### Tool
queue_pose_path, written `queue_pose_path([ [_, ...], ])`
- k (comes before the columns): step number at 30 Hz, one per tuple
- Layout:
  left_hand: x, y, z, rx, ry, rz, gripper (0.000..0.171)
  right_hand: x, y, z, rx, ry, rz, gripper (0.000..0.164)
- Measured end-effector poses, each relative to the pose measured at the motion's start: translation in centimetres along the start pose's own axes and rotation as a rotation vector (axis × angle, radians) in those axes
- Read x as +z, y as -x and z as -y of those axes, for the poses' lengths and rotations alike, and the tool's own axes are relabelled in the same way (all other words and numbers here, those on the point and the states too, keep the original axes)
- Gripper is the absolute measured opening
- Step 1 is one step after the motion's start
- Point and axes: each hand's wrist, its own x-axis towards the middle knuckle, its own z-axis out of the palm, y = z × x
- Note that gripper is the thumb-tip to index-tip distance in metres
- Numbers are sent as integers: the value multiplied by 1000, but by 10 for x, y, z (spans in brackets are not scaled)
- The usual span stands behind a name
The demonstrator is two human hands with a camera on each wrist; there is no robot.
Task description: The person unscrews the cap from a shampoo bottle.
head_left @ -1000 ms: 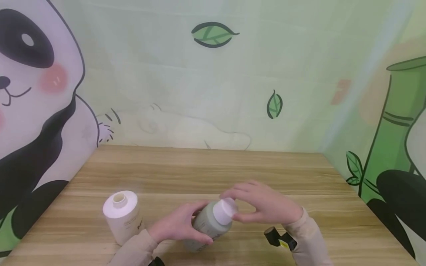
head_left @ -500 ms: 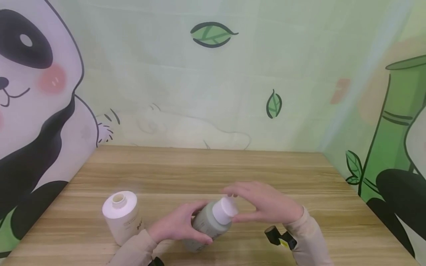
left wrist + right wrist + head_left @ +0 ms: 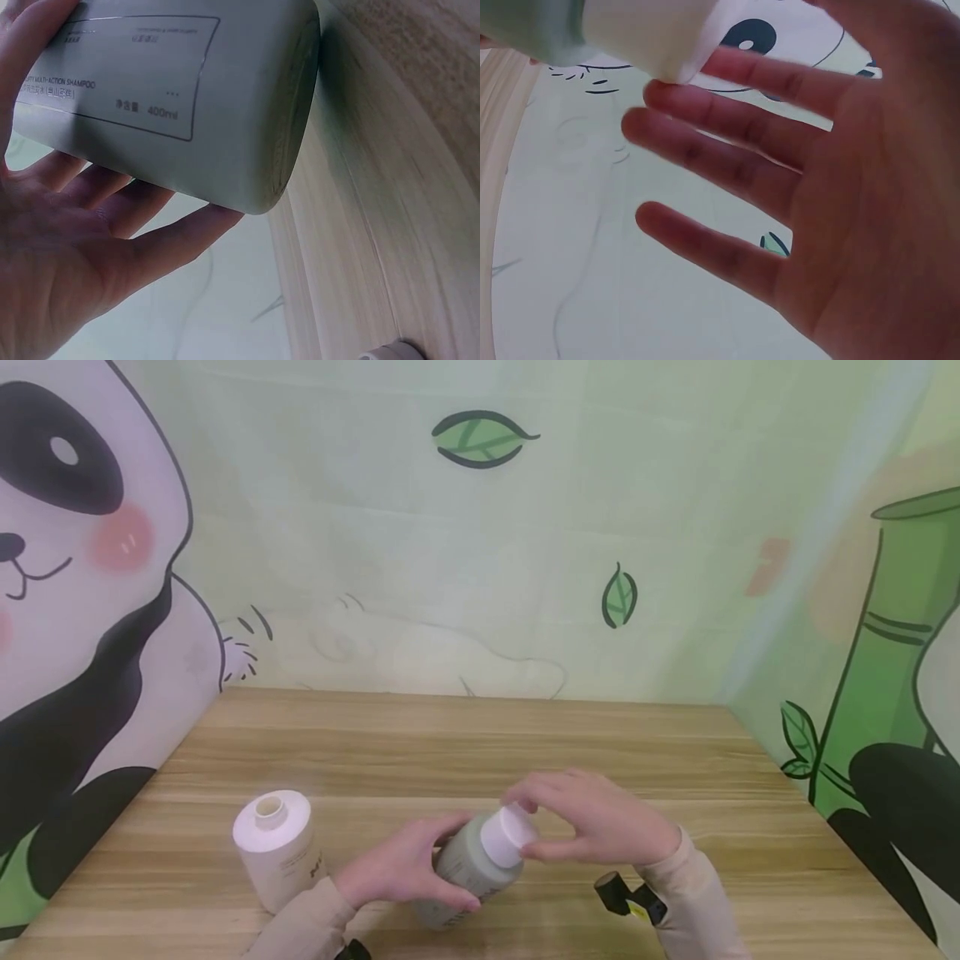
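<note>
Fingers [image 3: 534,793] of the person's right hand [image 3: 596,821] have closed in from a wider spread, now pinching the smooth white cylindrical cap [image 3: 504,837] against the thumb, seemingly a renewed hold for turning it. The left hand [image 3: 401,864] grips the grey-green plastic shampoo bottle [image 3: 467,866], tilted over the wooden worktop [image 3: 480,747], beside an uncapped white cylindrical bottle [image 3: 276,864].

A white bottle [image 3: 273,860] with an open neck [image 3: 270,812] stands on the wood-grain surface [image 3: 480,747], nearer its left edge than its right. Behind the far edge rises a pale green backdrop [image 3: 337,502], printed with a panda [image 3: 97,593] beyond the left corner, bamboo [image 3: 877,668] beyond the right, two leaves [image 3: 483,439] between.
</note>
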Motion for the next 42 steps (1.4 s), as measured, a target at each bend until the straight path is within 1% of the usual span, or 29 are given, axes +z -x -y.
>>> queue_pose_path([
  [3,-1,0,0,-8,11,0,69,0,0,-2,-74,-35,-7,38],
  [5,-1,0,0,-12,14,-2,69,0,0,-2,-92,-46,-4,44],
  [7,-1,0,0,-13,12,-3,69,-1,0,-1,-73,-41,1,48],
  [9,-1,0,1,-11,7,-5,68,-1,0,0,-33,-22,2,52],
  [11,-1,-1,1,-5,3,-5,68,-1,0,0,13,10,-3,53],
  [14,-1,-1,2,0,1,-5,68,0,-1,0,63,56,-25,48],
  [18,-1,-2,1,-7,-1,-8,68,0,-2,-1,68,84,-63,38],
  [23,-1,-3,0,-14,-6,-8,68,1,-2,-1,25,92,-89,35],
  [27,-1,-2,0,-18,-2,-6,68,0,-2,-2,-45,56,-92,32],
  [31,-1,-1,0,-28,6,-4,67,-1,-1,-1,-115,19,-71,39],
  [34,0,0,0,-28,7,-3,67,-2,0,0,-141,8,-65,43],
  [37,0,0,1,-22,2,-3,67,-3,1,0,-117,9,-79,40],
  [42,0,0,1,-12,2,-5,67,-3,1,1,-29,53,-108,34],
])
